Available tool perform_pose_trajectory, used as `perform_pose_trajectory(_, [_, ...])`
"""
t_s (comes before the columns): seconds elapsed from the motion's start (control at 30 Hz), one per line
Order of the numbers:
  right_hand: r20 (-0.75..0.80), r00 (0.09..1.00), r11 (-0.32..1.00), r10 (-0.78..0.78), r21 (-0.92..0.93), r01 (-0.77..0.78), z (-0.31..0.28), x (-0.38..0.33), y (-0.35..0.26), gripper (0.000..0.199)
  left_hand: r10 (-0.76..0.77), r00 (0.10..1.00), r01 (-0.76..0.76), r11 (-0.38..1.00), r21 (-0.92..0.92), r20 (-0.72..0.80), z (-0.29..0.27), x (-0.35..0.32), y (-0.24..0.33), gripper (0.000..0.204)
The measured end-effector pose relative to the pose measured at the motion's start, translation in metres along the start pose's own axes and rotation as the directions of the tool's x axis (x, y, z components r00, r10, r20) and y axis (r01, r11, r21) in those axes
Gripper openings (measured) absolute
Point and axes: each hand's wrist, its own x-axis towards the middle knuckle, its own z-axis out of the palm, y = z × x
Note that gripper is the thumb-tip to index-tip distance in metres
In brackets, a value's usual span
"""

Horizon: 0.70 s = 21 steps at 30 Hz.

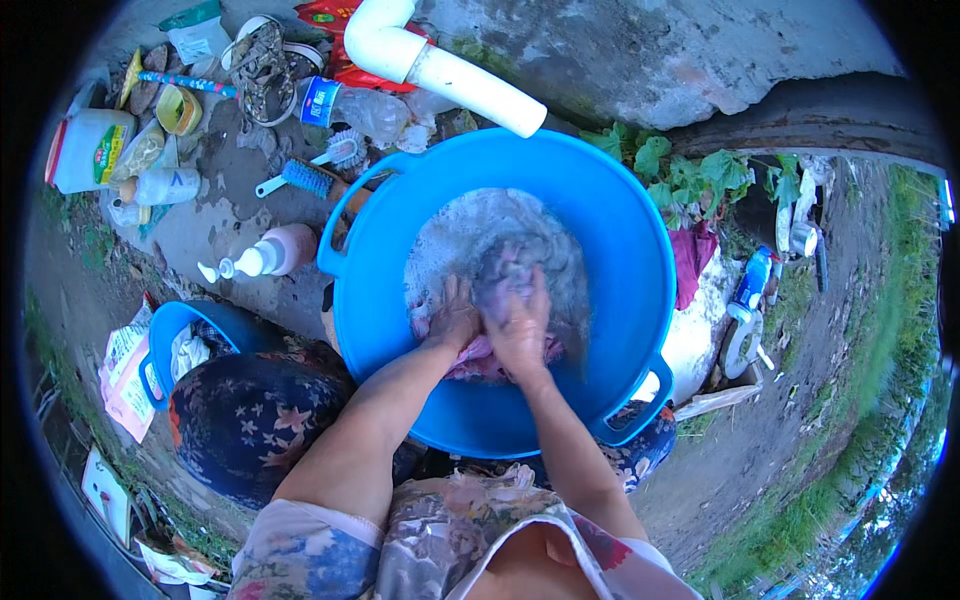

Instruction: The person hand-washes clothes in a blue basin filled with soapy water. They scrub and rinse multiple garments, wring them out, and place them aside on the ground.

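A large blue plastic tub (625,250) with side handles stands between my knees, holding cloudy, sudsy water (445,235). Inside it, my right hand (520,335) grips a bunched grey-purple wet cloth (515,265); its fingers are slightly blurred. Close beside it, my left hand (456,318) lies with its fingers stretched forward at the suds. Pink cloth (480,362) shows beneath and between my wrists, partly covered by both hands. How far the cloths spread under the water is hidden.
Left of the tub stand a pump bottle (275,252), a blue-bristled brush (305,178) and a smaller blue bucket (180,325) with cloth inside. A white elbow pipe (470,85) overhangs the tub's far rim. Leafy plants (700,175) and a blue bottle (750,285) lie right.
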Motion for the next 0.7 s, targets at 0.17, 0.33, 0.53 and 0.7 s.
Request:
perform_pose_trajectory(0.17, [0.220, 0.960, 0.933, 0.176, -0.348, -0.091, 0.025, 0.063, -0.008, 0.042, 0.057, 0.975, -0.035, 0.994, -0.105, 0.214, 0.016, 0.026, -0.016, 0.069])
perform_pose_trajectory(0.33, [0.466, 0.753, 0.832, 0.464, 0.062, -0.551, -0.010, 0.114, 0.023, 0.052, 0.305, 0.898, -0.288, 0.952, 0.098, -0.318, 0.028, 0.014, -0.013, 0.077])
perform_pose_trajectory(0.53, [0.511, 0.627, 0.151, 0.588, 0.692, -0.706, -0.074, 0.091, 0.026, 0.070, 0.236, 0.971, -0.237, 0.955, -0.178, -0.026, -0.021, -0.008, 0.049, 0.072])
perform_pose_trajectory(0.7, [0.378, 0.674, 0.733, 0.635, -0.021, -0.679, -0.129, 0.105, 0.013, 0.076, 0.228, 0.960, -0.054, 0.721, -0.690, 0.163, -0.031, -0.005, 0.042, 0.067])
